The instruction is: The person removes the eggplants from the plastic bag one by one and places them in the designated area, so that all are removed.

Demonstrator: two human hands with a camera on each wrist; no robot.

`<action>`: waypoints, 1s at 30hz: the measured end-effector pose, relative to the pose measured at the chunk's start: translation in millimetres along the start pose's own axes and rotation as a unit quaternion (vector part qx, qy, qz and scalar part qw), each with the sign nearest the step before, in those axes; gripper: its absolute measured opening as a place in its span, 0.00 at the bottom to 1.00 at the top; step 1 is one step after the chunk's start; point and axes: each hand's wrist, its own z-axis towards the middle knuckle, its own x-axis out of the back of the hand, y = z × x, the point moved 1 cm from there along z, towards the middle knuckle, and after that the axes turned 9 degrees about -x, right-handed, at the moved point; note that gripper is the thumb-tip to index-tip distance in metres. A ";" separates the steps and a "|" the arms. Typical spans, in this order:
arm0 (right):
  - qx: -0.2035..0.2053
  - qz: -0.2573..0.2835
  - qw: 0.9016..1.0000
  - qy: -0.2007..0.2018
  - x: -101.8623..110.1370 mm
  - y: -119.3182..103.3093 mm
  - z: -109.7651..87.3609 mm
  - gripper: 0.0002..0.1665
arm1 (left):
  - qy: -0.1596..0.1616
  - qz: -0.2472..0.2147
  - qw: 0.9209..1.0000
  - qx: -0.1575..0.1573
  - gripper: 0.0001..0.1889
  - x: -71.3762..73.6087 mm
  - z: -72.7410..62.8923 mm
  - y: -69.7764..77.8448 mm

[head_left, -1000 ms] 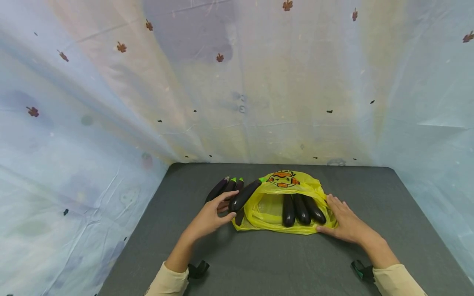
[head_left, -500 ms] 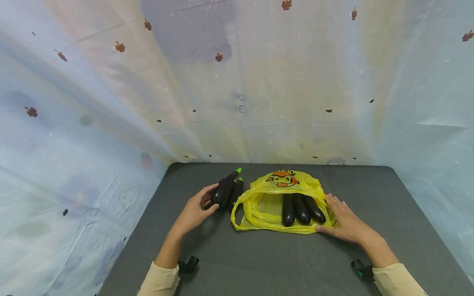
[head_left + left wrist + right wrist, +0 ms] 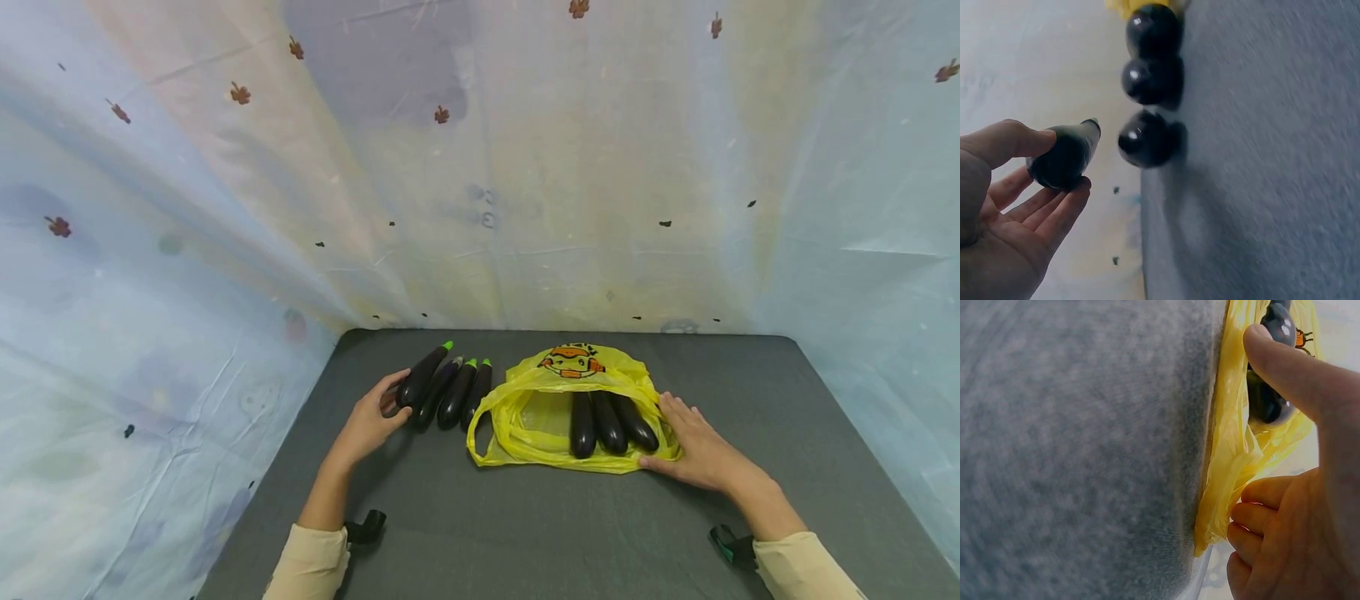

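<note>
My left hand grips a dark purple eggplant with a green stem end, tilted away to the right. In the left wrist view, thumb and fingers wrap the blunt end of this eggplant, which is apart from the row beside it. Three more eggplants lie side by side between that hand and a yellow plastic bag. The bag lies with its mouth towards me, three eggplants showing inside. At its right side rests my right hand, fingers extended and thumb by the mouth.
A dark grey table carries everything. Pale printed sheeting hangs behind it and along the left and right sides. The bag's loop handle spreads towards the eggplant row.
My left hand has carried its eggplant leftwards from beside the bag, past the row, to the row's left end. The right hand and the bag have stayed put.
</note>
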 end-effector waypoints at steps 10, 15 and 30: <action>0.000 0.001 1.000 -0.001 -1.1 1.7 1.3 0.75 | 0.004 0.007 1.000 0.014 0.38 4.4 0.0 -21.7; -0.003 -0.005 1.000 0.002 -1.7 1.4 1.8 0.75 | -0.001 0.010 0.999 0.039 0.37 3.7 0.9 -28.3; -0.002 -0.009 1.000 0.006 -1.1 2.8 2.6 0.76 | -0.018 0.023 0.998 0.059 0.37 -2.3 0.8 -40.0</action>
